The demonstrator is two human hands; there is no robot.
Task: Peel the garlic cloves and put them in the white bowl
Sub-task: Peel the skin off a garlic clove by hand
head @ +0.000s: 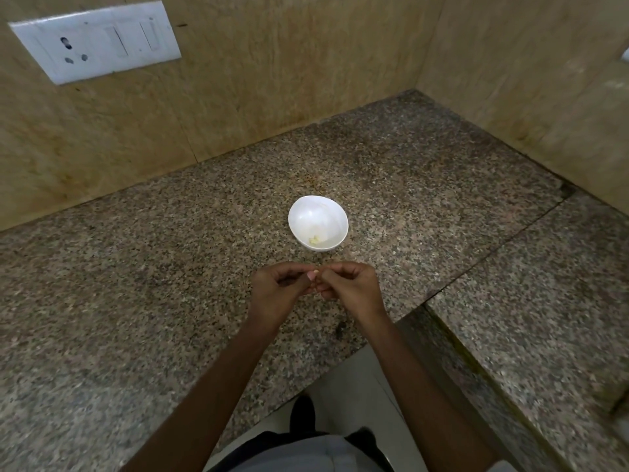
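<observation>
A small white bowl stands on the speckled granite counter, with a little pale yellow piece of garlic at its near inner side. Just in front of the bowl my left hand and my right hand meet, fingers curled. Between their fingertips they pinch a small pale garlic clove, mostly hidden by the fingers.
The granite counter runs into a corner with beige tiled walls behind and to the right. A white switch plate with a socket is on the back wall at upper left. A second counter slab meets it at the right; floor shows below.
</observation>
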